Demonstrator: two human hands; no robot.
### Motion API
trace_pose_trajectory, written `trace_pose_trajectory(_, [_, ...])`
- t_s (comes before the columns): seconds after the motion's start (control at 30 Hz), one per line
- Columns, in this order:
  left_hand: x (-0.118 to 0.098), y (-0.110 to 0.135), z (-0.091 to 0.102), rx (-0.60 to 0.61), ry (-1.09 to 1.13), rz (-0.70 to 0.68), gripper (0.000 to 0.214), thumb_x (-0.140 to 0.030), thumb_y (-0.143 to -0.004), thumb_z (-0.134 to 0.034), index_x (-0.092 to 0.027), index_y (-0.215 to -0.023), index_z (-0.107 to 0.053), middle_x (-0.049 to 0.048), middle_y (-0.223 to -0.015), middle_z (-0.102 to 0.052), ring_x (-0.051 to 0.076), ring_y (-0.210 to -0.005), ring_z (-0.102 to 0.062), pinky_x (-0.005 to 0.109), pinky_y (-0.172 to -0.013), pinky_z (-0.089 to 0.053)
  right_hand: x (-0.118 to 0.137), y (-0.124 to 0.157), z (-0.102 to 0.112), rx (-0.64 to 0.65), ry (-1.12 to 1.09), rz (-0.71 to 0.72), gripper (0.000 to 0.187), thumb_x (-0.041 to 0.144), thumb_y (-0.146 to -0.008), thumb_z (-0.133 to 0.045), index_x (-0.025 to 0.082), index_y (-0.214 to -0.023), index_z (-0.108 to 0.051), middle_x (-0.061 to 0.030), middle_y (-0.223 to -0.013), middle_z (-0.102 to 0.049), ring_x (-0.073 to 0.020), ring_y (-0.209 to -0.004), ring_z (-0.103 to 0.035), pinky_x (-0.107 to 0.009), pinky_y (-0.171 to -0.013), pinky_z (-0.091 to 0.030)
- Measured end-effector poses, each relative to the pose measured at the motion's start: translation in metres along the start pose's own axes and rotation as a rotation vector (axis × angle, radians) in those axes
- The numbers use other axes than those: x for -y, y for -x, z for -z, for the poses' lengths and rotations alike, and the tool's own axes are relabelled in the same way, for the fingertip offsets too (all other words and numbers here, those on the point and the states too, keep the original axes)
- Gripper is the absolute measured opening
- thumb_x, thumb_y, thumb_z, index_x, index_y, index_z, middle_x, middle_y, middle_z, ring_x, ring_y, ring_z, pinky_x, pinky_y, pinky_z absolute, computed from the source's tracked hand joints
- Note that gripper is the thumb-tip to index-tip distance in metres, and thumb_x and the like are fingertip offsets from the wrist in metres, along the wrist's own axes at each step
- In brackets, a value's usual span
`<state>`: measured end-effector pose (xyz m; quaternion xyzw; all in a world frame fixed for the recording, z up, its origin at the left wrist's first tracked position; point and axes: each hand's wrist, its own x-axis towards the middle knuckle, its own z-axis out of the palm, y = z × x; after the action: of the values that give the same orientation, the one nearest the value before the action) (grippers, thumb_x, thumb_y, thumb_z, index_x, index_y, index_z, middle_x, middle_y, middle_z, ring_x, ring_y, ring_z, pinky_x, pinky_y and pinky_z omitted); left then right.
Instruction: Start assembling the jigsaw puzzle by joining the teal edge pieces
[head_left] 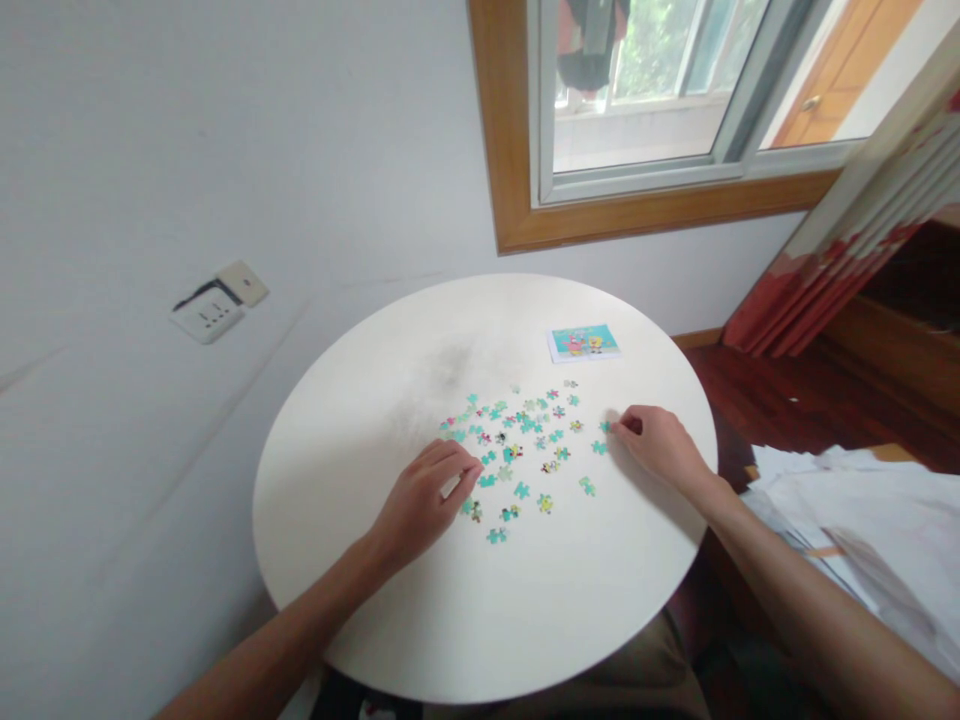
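Observation:
Loose jigsaw puzzle pieces point(529, 422), mostly teal with some yellow and pink, lie scattered over the middle of a round white table point(420, 620). My left hand point(427, 492) is at the left side of the scatter, thumb and forefinger tips pressed together just above the pieces. Whatever is in that pinch is too small to make out. On the right, my right hand point(656, 443) has its fingertips closed at the edge of a teal puzzle piece point(605, 427). Another teal puzzle piece point(599, 447) lies just below it. A small picture card point(584, 343) with cartoon figures rests farther back.
Behind the table stands a white wall with a socket point(208, 311) and a wood-framed window point(514, 225). A red and white curtain point(795, 290) hangs at the right. Stacked papers point(862, 540) lie to the right of the table, below my right forearm.

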<state>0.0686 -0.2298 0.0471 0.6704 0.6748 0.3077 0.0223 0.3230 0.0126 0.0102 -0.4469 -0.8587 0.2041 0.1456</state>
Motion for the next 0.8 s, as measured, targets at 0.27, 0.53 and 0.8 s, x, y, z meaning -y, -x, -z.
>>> trace_pose_trajectory(0.27, [0.027, 0.037, -0.009, 0.040, -0.285, 0.133, 0.049, -0.033, -0.099, -0.046, -0.020, -0.145, -0.042, 0.0113, -0.153, -0.039, 0.028, -0.144, -0.032, 0.048, -0.116, -0.032, 0.011, 0.036, -0.034, -0.159, 0.009, 0.392, 0.056, 0.045, -0.099, -0.039, 0.010, -0.142, -0.046, -0.0229, -0.147, -0.046, -0.0352, -0.139, -0.038, -0.055, -0.110, -0.036])
trace_pose_trajectory(0.53, [0.020, 0.037, -0.026, 0.273, -0.427, 0.158, 0.063, -0.042, -0.097, -0.049, -0.027, -0.154, -0.029, 0.0106, -0.163, -0.019, 0.033, -0.151, -0.014, 0.058, -0.118, -0.023, 0.073, 0.069, -0.059, 0.037, 0.069, 0.484, 0.074, 0.055, -0.100, -0.035, 0.004, -0.153, -0.027, -0.0238, -0.159, -0.022, -0.0317, -0.150, -0.014, -0.053, -0.120, -0.024])
trace_pose_trajectory(0.8, [0.036, 0.010, -0.019, 0.205, -0.306, 0.129, 0.059, -0.043, -0.101, -0.040, -0.024, -0.155, -0.027, 0.0123, -0.162, -0.023, 0.033, -0.150, -0.015, 0.060, -0.117, -0.023, 0.071, 0.023, -0.058, 0.041, -0.151, 0.474, 0.065, 0.049, -0.102, -0.030, 0.012, -0.156, -0.026, -0.0183, -0.159, -0.028, -0.0304, -0.149, -0.020, -0.056, -0.118, -0.025])
